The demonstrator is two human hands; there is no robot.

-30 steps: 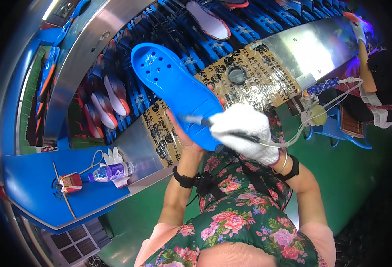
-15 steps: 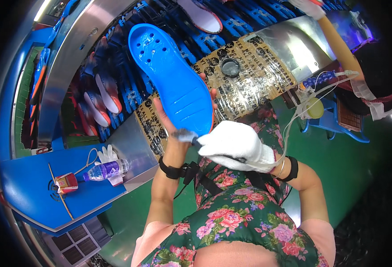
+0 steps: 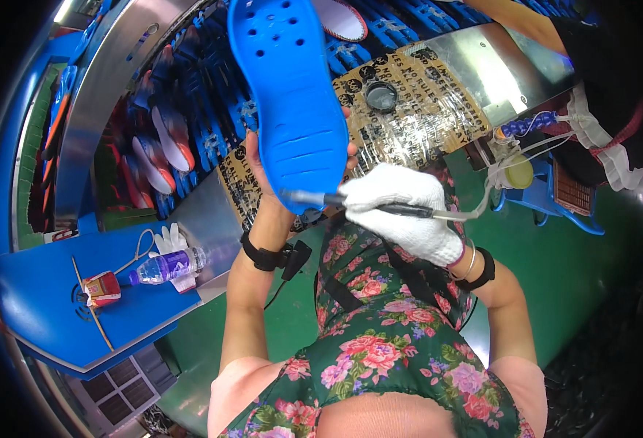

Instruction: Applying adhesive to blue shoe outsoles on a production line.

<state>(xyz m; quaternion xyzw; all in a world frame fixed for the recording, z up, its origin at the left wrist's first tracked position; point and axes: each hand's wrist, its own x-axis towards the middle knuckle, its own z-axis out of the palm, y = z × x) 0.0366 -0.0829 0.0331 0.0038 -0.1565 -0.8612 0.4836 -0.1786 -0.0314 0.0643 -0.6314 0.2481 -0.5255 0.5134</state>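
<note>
A large blue shoe sole (image 3: 303,124) is held up by my bare left hand (image 3: 256,169), its thumb along the left edge and fingertips showing at the right edge. Holes dot its far end and short grooves cross its nearer part. My right hand (image 3: 402,208), in a white knitted glove, is closed around a dark-handled brush (image 3: 330,198) with a pale tube running from its back end. The bristles lie over the sole's near end, where the surface looks wet. Whether they touch it I cannot tell.
Behind the sole, a taped cardboard-covered ledge (image 3: 423,102) carries a small dark round dish (image 3: 380,96). Blue racks hold several shoe uppers (image 3: 173,139). Left, a blue table (image 3: 36,292) bears a bottle (image 3: 168,266), a white glove (image 3: 171,239) and a red cup (image 3: 102,289). Another person's arm (image 3: 522,22) reaches in at upper right.
The sole has moved up, and its far end now passes the picture's top edge. The brush has come in from beside the sole's near end to over it. The other person's hand has left view.
</note>
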